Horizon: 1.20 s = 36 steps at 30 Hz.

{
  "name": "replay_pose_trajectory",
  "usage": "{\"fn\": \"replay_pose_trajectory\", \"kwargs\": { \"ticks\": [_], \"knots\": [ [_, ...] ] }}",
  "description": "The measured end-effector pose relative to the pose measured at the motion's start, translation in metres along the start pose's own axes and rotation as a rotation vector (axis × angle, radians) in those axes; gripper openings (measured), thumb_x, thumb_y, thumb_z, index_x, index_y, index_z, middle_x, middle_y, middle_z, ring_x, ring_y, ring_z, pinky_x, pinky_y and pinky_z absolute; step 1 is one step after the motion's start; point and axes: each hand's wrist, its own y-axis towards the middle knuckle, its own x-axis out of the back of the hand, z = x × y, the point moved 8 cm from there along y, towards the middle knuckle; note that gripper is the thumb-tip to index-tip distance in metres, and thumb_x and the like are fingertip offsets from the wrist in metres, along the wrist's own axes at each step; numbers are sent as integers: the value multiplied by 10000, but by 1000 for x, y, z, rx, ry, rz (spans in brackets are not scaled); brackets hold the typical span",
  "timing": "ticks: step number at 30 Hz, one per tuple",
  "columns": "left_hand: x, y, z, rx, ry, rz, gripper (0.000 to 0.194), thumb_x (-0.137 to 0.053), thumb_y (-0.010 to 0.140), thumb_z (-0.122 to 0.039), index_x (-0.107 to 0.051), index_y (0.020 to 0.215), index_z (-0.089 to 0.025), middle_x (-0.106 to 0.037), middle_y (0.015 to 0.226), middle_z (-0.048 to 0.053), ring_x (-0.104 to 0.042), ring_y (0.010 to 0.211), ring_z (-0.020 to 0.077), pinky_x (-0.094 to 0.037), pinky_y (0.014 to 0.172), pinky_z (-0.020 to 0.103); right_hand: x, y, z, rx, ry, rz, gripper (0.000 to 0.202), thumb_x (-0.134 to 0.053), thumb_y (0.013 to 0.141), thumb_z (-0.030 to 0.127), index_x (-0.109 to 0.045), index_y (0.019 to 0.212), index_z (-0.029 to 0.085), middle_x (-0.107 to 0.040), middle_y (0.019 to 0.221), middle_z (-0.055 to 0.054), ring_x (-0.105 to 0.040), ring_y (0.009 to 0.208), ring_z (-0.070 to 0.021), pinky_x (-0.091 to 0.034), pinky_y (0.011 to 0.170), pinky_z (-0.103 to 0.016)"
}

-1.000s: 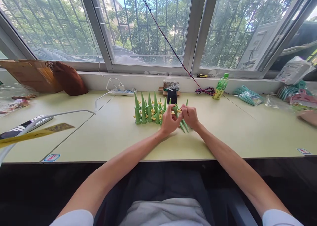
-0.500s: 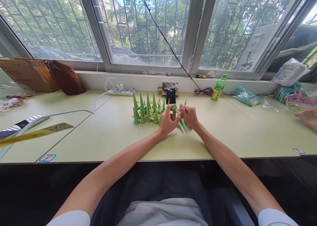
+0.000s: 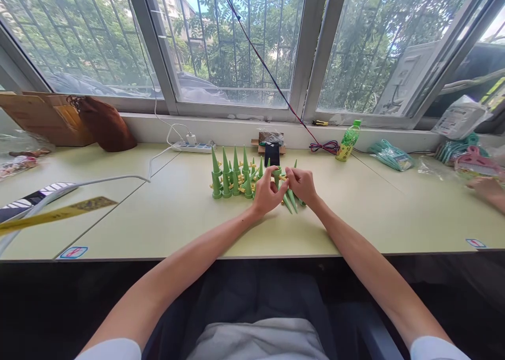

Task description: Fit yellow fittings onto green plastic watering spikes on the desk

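Note:
My left hand [image 3: 266, 192] is closed on a green piece [image 3: 276, 171] with a round end, held just over the table. Beside it, my right hand [image 3: 302, 185] pinches a small yellow stick-like part [image 3: 283, 178] against that green piece. To the left, several green pointed cones [image 3: 226, 185] stand upright in close rows, small yellow parts sticking out among them. Loose green cones [image 3: 291, 201] lie on the table below my hands, partly covered by my fingers.
On the pale table [image 3: 158, 218] are a power strip [image 3: 199, 147], a dark phone-like object [image 3: 272, 155], a green bottle [image 3: 349, 141] and packaged teal items [image 3: 392, 153]. A brown pouch [image 3: 103, 124] is at the left. Another person's hand [image 3: 487, 187] appears at the right edge.
Almost nothing differs. Both hands stay together at the green piece, with only a slight shift of the fingers.

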Motion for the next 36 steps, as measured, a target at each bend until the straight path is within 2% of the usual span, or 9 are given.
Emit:
{"fn": "replay_pose_trajectory", "kwargs": {
  "ticks": [8,19,32,36],
  "knots": [
    [2,2,-2,-11,24,-23,373,-687,849,-347,-508,1150,-219,-580,687,-56,-510,390,60,-377,432,184,-5,-3,-6,-64,129,48,677,-319,1000,568,-436,440,206,-480,409,-10,-482,444,-126,-391,545,-264],
    [4,3,1,9,40,-50,394,-671,826,-256,-506,1182,-222,-594,662,-67,-531,399,70,-381,437,184,-14,-3,3,-3,47,144,691,-285,981,634,-444,465,203,-474,416,0,-423,427,-109,-333,520,-261],
    [3,3,2,27,69,-29,431,-617,837,-202,-506,1254,-208,-610,625,-63,-497,368,69,-388,465,195,-17,-4,5,1,38,154,555,-421,955,511,-462,501,193,-431,431,30,-364,449,-96,-312,518,-252],
    [3,4,4,35,65,-28,380,-623,849,-252,-508,1210,-212,-634,686,-47,-474,368,56,-364,444,192,-14,-4,5,-10,41,148,524,-439,942,456,-443,488,196,-415,429,33,-351,450,-95,-308,515,-254]
  ]
}}
